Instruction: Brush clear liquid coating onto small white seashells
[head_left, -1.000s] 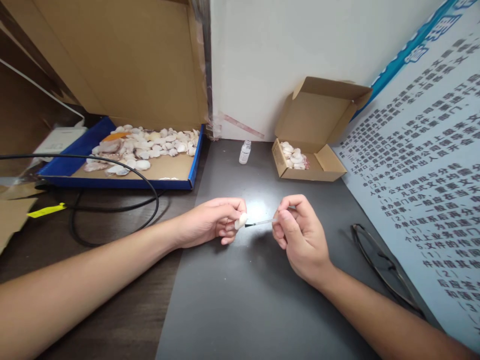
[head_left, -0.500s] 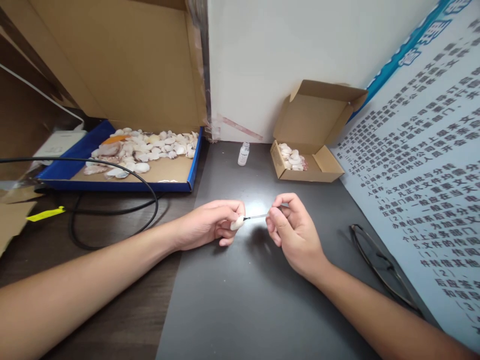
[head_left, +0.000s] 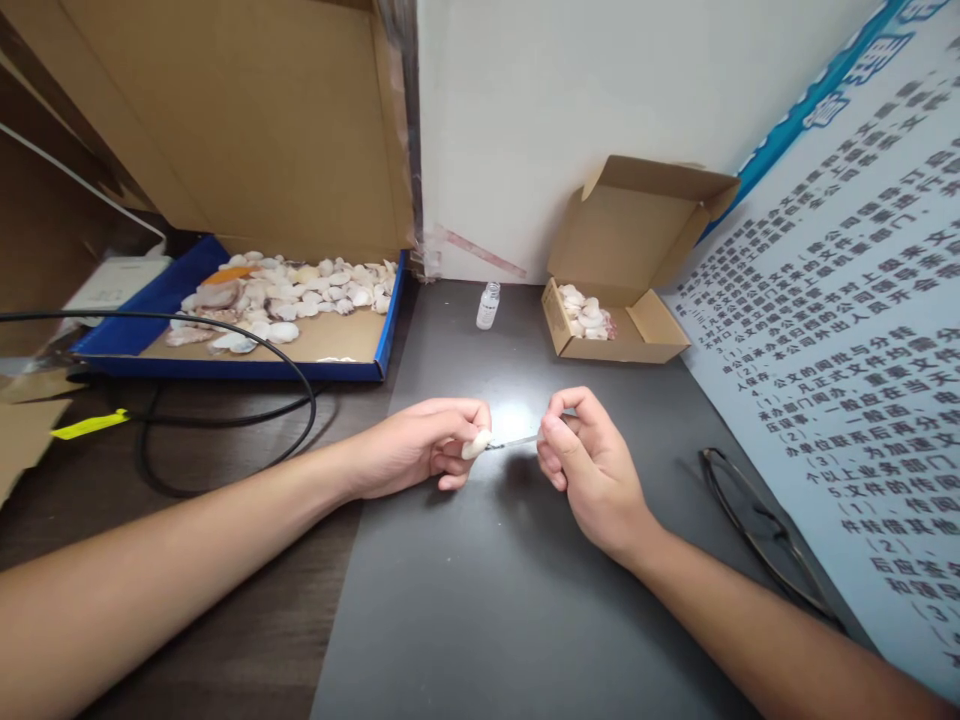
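Over the dark desk mat, my left hand [head_left: 431,445] pinches a small white seashell [head_left: 477,444] between thumb and fingers. My right hand [head_left: 592,470] is closed on one end of a slim, clear brush [head_left: 517,440], whose dark tip points left. That tip is at the shell's right edge; whether it touches the shell I cannot tell. The end of the brush inside my right fingers is hidden. Beyond both hands, a small clear glass bottle [head_left: 487,306] with a white label stands upright with no cap on it.
A blue-edged tray [head_left: 337,368] of many seashells lies at the left. An open cardboard box [head_left: 660,350] with several shells stands at the back right. Glasses [head_left: 765,530] rest near my right forearm. A looped black cable [head_left: 311,400] and a printed board [head_left: 840,350] flank the mat.
The dark brush tip has dropped slightly along the shell's right edge. My right hand has shifted a little to the right, and the shell is tilted slightly differently.
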